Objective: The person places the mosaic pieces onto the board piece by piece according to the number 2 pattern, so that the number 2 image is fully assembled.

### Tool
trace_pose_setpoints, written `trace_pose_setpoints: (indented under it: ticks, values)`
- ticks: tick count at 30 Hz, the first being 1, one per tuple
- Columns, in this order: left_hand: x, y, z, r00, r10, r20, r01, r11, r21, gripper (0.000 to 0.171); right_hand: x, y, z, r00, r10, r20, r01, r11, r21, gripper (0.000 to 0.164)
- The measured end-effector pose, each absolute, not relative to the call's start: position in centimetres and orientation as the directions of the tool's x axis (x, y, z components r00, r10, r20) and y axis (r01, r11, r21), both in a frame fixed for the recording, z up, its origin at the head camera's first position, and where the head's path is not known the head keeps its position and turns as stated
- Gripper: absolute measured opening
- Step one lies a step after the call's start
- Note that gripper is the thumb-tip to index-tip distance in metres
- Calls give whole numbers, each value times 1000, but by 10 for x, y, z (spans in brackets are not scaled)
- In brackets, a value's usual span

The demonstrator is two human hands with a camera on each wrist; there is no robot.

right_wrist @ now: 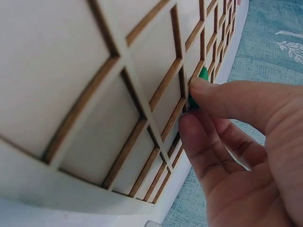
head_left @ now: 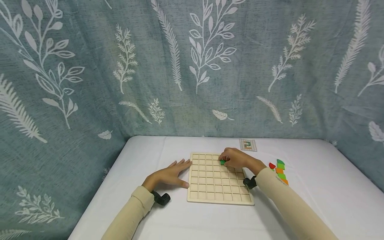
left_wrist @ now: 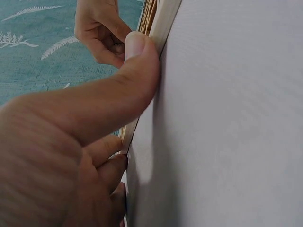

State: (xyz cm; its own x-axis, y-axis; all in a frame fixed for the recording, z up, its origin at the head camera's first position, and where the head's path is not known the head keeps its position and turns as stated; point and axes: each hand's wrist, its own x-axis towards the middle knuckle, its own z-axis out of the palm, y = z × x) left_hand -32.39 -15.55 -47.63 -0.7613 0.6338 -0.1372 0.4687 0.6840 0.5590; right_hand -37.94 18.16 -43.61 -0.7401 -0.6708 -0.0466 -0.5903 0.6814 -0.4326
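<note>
A pale wooden grid board (head_left: 210, 180) lies on the white table, its square cells edged by raised strips. Over the board's far part, my right hand (head_left: 237, 158) pinches a small green piece (head_left: 222, 162) between thumb and fingertips. In the right wrist view the green piece (right_wrist: 203, 74) shows beside the thumb, right at the grid strips, and is partly hidden by the fingers. My left hand (head_left: 170, 175) lies at the board's left edge with fingers spread. In the left wrist view its thumb (left_wrist: 137, 56) touches the side of the board (left_wrist: 166, 19).
Right of the board, beyond the right forearm, lie several loose pieces: a red piece (head_left: 272, 165), an orange square (head_left: 279, 170) and green ones (head_left: 280, 162). A small pattern card (head_left: 248, 145) lies behind the right hand. A leaf-patterned curtain (head_left: 180, 66) hangs behind the table.
</note>
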Motion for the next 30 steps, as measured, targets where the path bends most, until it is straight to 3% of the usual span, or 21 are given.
trace_pose_setpoints:
  ticks: [30]
  values:
    - [-322,-153,-473,-761,634,-139,468,684,560,101,-374,193,-436,-761,-649,5,-571,667,-479,19]
